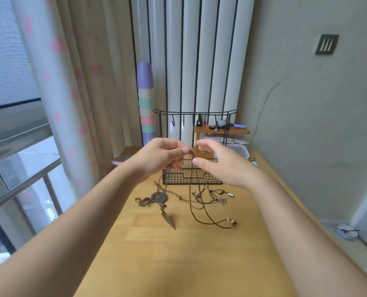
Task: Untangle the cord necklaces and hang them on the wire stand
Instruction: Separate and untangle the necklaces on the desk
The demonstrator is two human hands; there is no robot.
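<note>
Count time: two hands, left hand [161,156] and right hand [219,162], one wire stand [208,179] near the far edge of the one desk [189,254], and one stack of pastel cups [146,99] just past its far-left corner. The cord necklaces [212,196] mid-desk are one tangle, so honestly can't get a number, only one brown cord [191,170] pinched up by the left hand. Pendants I can pick out: one dark disc [161,197], one pointed pendant [170,222].

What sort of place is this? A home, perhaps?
Most likely a room in a home, beside a window. A curtain with pink hearts hangs at the left, a tall white radiator stands at the back wall, and a small wooden shelf behind the table holds what look like cosmetics.
</note>
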